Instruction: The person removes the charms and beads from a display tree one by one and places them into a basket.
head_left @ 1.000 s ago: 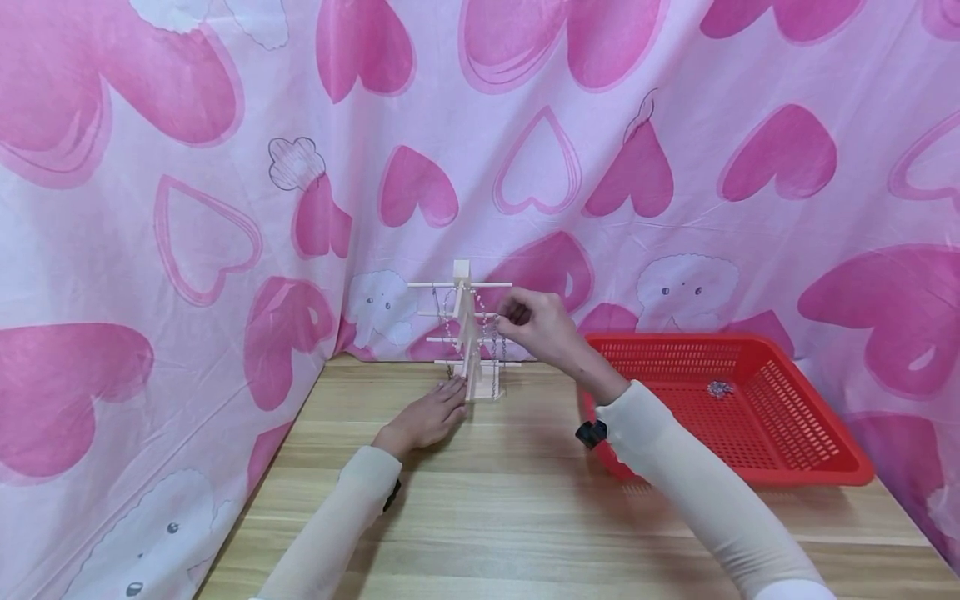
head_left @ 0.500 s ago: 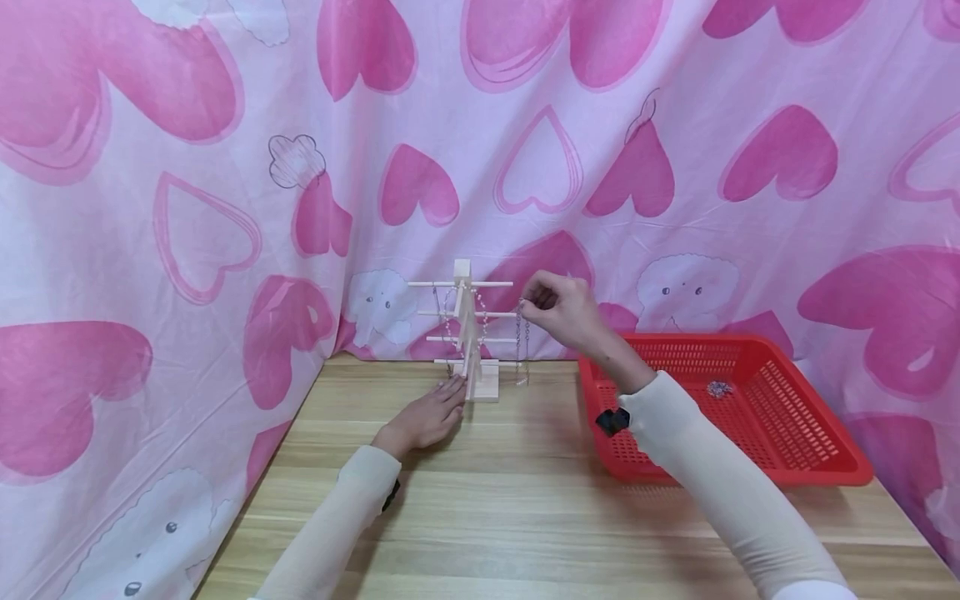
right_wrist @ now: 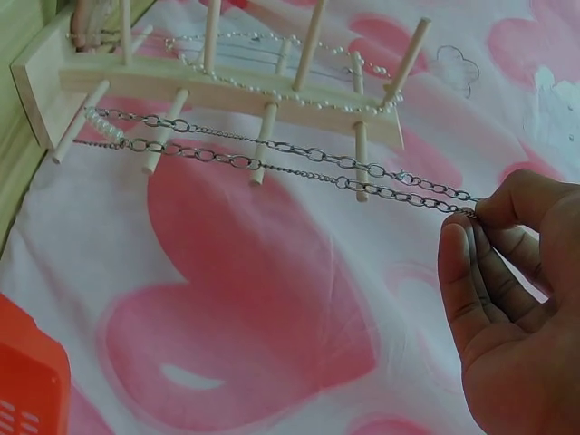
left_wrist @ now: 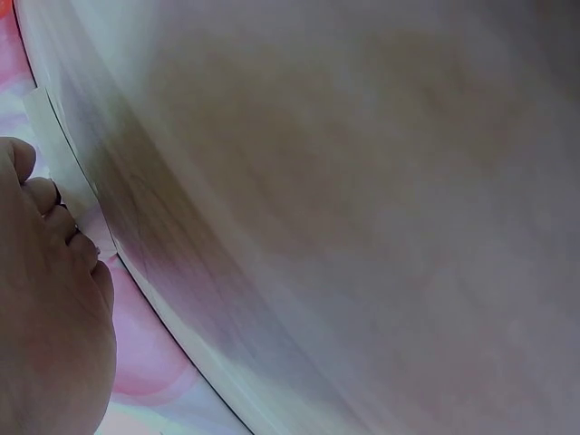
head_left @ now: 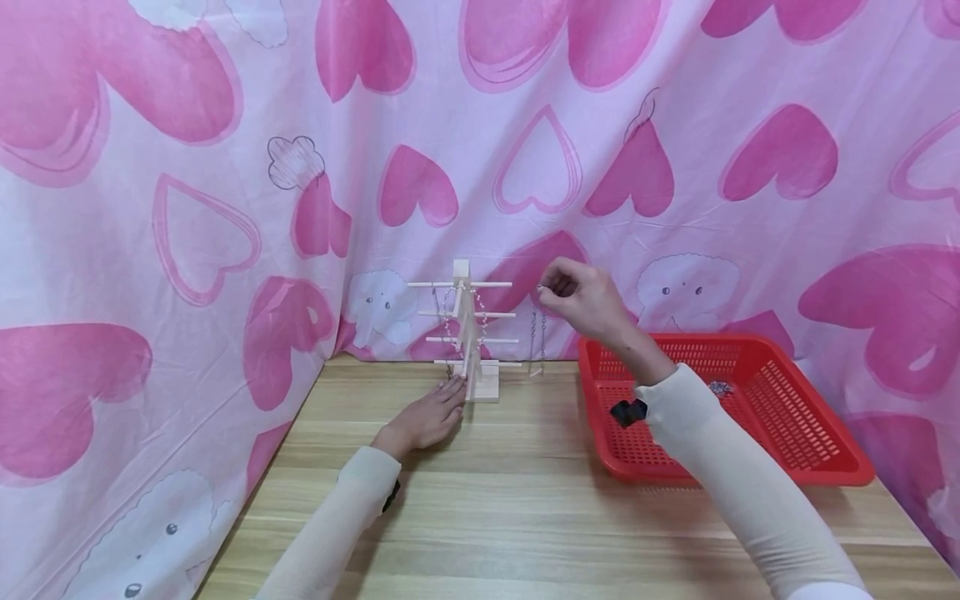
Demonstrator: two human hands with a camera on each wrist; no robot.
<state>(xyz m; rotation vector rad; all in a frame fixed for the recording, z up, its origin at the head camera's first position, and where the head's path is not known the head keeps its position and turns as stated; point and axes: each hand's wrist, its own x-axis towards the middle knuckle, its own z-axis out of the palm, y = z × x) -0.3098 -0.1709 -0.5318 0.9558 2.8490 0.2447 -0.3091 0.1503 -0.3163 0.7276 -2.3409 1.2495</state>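
Note:
A wooden peg stand point(head_left: 467, 333) with several crosswise pegs stands upright at the back of the table. A white bead necklace point(head_left: 482, 310) drapes over its upper part, and a darker chain hangs on the left pegs. My left hand point(head_left: 427, 417) rests at the stand's base with fingers extended. To the right of the stand, my right hand point(head_left: 585, 300) pinches a silver chain necklace point(right_wrist: 313, 156) between thumb and fingertips. Its two strands hang straight down, apart from the pegs in the head view. A short row of pearly beads point(right_wrist: 104, 127) shows at its lower end in the right wrist view.
A red perforated basket point(head_left: 817, 417) stands at the right of the wood-grain table point(head_left: 480, 517). Inside lies a small silvery bundle point(head_left: 722, 388), partly covered by the right sleeve. A pink heart-print curtain point(head_left: 637, 67) encloses the back and sides.
My right hand has moved right and upward, away from the stand, carrying the chain necklace clear of the pegs. My left hand stays at the base.

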